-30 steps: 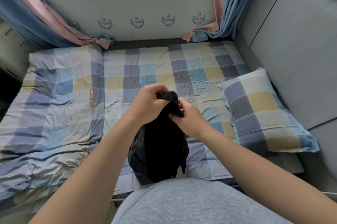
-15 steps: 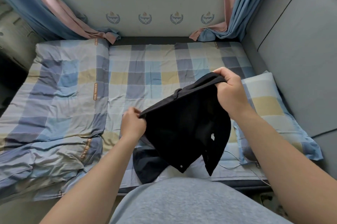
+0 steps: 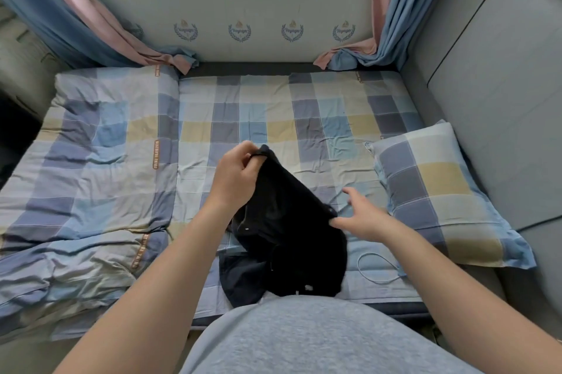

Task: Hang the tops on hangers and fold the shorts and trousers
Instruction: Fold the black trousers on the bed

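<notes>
**Black garment held up by one hand over the bed**

The left hand [image 3: 235, 176] pinches the top edge of a black fabric garment [image 3: 289, 221], which hangs slanting down over the near edge of the blue, grey and yellow checked bed sheet [image 3: 273, 118]. The right hand [image 3: 365, 217] grips nothing, its fingers spread, its thumb tip at the garment's right edge. A dark navy cloth [image 3: 240, 279] lies beneath. A matching checked pillow [image 3: 435, 191] sits to the right.

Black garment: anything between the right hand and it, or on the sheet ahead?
Nothing visible. The right hand is open at the edge of the black garment; the left hand grips its top. A navy cloth lies under its lower end, a thin cable beside it on the sheet.
</notes>
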Motion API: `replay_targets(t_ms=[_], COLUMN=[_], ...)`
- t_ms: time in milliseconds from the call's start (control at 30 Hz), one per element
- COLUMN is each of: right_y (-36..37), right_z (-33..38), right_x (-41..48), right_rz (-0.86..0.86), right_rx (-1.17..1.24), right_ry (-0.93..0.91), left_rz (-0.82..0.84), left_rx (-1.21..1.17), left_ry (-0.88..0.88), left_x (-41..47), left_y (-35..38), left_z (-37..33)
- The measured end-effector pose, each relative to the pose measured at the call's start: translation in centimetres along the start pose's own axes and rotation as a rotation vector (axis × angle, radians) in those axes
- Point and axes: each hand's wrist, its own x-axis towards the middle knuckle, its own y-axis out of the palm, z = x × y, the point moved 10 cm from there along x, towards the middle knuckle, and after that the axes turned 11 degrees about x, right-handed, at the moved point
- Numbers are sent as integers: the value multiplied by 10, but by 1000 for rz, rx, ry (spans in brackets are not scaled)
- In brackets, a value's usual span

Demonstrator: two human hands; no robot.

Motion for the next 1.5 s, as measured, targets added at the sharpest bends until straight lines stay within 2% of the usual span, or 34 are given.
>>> replay_targets(t_ms=[100,200,300,400,567,767,833,900,1000,1100,1200,1267,1300,1333,1400,1433,1500], right_y=[27,27,17,29,34,36,35,32,22,11,4,4,4,3,1,-1,-4], right_z=[76,119,139,149,149,153,151,147,140,132,126,124,123,121,117,116,120], right_x=[-14,-16,-14,-12,-5,-1,0,-2,-7,-15,-22,-27,-29,-30,-32,-31,-32], right_rz=[63,-57,-173,-87,-150,-113,-88,-57,-31,36,141,229,262,284,297,292,279], right_rx=[171,281,191,190,196,159,276,493,754,978,1150,1215,1224,1222,1193,1175,1144], right_ry=[-331,-460,-483,-473,-483,-534,-514,-474,-458,-446,-447,-429,-414,-391,-331,-306,-280], left_rz=[120,151,145,165,205,270,262,217,237,292,340,387,365,328,231,176,211], left_rx=[75,119,99,85,55,65,38,-3,33,73,-156,-321,-342,-250,106,160,24], left_ry=[124,175,161,135,144,153,136,106,-33,-412,-873,-983,-955,-857,-525,-359,-139], left_x=[2,6,9,6,-1,-2,-2,-3,-11,-38,-85,-101,-101,-93,-70,-58,-42], left_y=[11,8,-3,-6,-7,0,5,5,12,27,47,66,70,67,52,45,44], left_z=[-31,-45,-41,-30,-25,-14,-8,2,43,111,155,165,166,165,141,117,73])
